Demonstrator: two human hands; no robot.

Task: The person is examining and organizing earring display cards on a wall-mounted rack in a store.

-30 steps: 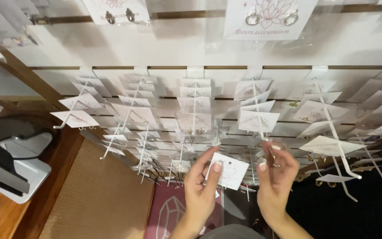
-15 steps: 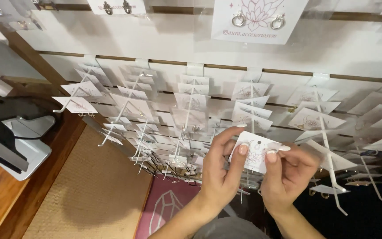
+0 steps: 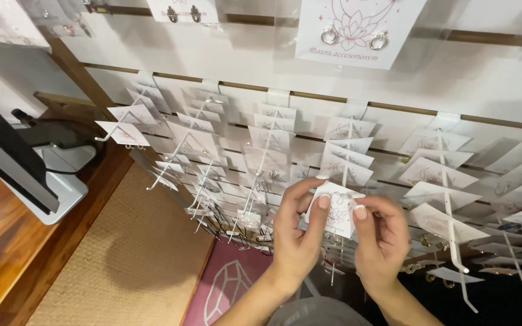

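Here, pinching a small white earring card [image 3: 338,212] between both hands, left hand [image 3: 297,232] and right hand [image 3: 382,235], before the pegged display wall [image 3: 261,72]; probably light, thin, bendable, best gripped at edges.

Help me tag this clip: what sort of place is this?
Likely a small jewellery or accessories stall. A white slatted display wall carries rows of white peg hooks hung with small white earring cards; both hands hold one.

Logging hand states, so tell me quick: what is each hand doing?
Left hand: fingers closed on the white earring card.
Right hand: fingers pinching the same card.
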